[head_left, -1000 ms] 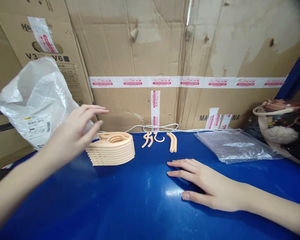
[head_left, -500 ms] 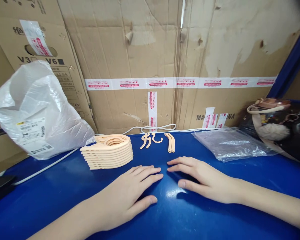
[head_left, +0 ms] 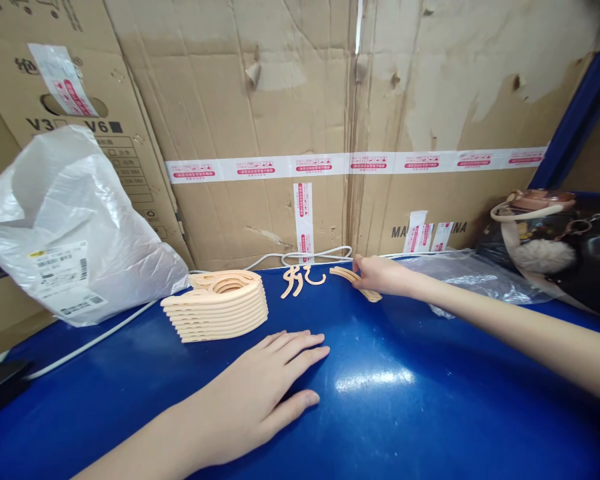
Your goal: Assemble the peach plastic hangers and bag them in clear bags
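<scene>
My right hand (head_left: 383, 275) reaches to the back of the table, thumb and fingers closed around the curved beige plastic strips (head_left: 369, 295), whose ends stick out on both sides. My left hand (head_left: 280, 380) lies palm down on the blue table, fingers stretched and slightly spread, with nothing in it. Beyond it, on the left, is a neat stack of beige plastic hanger pieces (head_left: 215, 313). Several small beige hooks (head_left: 314, 277) lie between the stack and my right hand.
A clear plastic bag (head_left: 485, 277) lies flat on the blue table (head_left: 220, 400), partly behind my right forearm. A white parcel bag (head_left: 80, 227) stands at the left. Cardboard (head_left: 260, 107) walls the back, with a white cable (head_left: 325, 255) along its foot. A dark bag (head_left: 590, 260) sits far right.
My right hand has moved forward from the table's middle and taken hold of the curved strips, which are now turned at an angle. My left hand has stayed in place.
</scene>
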Action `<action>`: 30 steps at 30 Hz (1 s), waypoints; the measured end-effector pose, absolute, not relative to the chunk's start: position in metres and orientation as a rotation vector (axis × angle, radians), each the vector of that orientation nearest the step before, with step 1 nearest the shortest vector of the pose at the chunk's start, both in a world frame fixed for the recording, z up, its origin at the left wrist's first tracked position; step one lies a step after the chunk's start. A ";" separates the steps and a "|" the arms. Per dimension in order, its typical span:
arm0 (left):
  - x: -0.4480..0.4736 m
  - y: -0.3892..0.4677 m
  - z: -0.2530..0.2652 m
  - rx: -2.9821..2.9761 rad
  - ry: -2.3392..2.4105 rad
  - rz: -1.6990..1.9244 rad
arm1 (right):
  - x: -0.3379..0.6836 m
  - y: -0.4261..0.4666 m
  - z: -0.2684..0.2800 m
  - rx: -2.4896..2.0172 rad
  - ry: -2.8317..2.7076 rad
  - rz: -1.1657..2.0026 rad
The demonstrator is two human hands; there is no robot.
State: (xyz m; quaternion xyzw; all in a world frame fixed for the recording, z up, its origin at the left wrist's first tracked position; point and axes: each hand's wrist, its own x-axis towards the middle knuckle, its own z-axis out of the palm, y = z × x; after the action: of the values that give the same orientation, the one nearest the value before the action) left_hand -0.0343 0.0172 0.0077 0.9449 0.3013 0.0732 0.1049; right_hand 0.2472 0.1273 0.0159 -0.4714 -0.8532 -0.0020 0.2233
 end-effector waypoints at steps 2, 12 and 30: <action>-0.034 0.017 0.003 2.767 0.930 0.300 | 0.255 0.119 0.020 -1.417 -2.442 0.118; -0.015 0.007 0.004 2.684 0.901 0.466 | 0.235 0.008 0.031 -1.013 -2.741 0.627; -0.014 0.003 -0.007 2.753 0.985 0.560 | 0.210 0.123 0.006 -1.037 -2.737 -0.218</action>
State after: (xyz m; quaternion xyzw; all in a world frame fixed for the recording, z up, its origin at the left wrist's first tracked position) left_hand -0.0144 0.0031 -0.0065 0.9216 0.3298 0.1874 0.0821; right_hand 0.2101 0.1225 0.0061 -0.3513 -0.9276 -0.0739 0.1030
